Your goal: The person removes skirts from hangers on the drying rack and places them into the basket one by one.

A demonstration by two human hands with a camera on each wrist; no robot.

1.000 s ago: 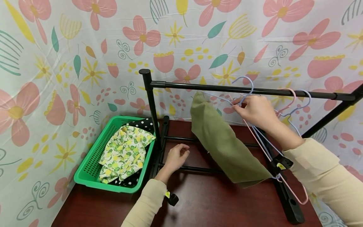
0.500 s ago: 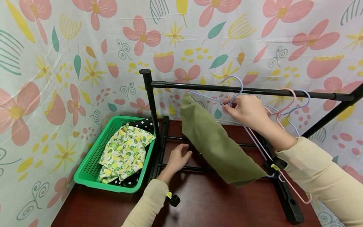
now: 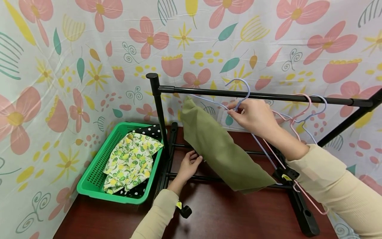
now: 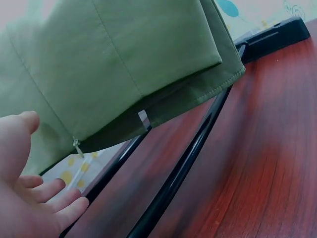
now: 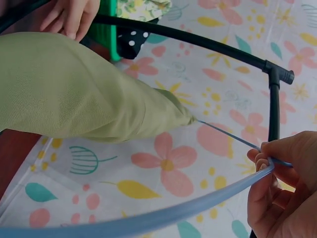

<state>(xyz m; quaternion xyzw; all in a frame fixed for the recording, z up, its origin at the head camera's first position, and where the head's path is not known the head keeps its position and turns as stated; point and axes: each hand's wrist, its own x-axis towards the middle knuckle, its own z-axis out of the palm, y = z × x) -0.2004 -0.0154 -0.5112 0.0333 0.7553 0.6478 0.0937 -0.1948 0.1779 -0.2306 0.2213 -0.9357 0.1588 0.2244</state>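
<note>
My right hand (image 3: 256, 116) pinches a blue hanger (image 3: 206, 100) at the base of its hook, and the hook curves over the black rail. Slung at a slant along the hanger is an olive-green garment (image 3: 222, 151). Its lower opening faces the left wrist view, where a zip pull (image 4: 77, 145) and a small white tag (image 4: 143, 119) show. My left hand (image 3: 187, 167) is at the garment's lower left edge, thumb and fingers apart. In the right wrist view the fingers (image 5: 267, 198) grip the hanger where its wire bends.
The black garment rack (image 3: 191, 90) stands on a dark red table (image 3: 215, 212). Another pink hanger (image 3: 308, 99) and a blue one (image 3: 323, 103) hang on the right. A green basket (image 3: 89, 189) holds lemon-print cloth (image 3: 131, 159) and black polka-dot cloth (image 3: 152, 130).
My right hand has slid the hanger and garment left along the rail. The left hand has come up slightly and now meets the garment's edge.
</note>
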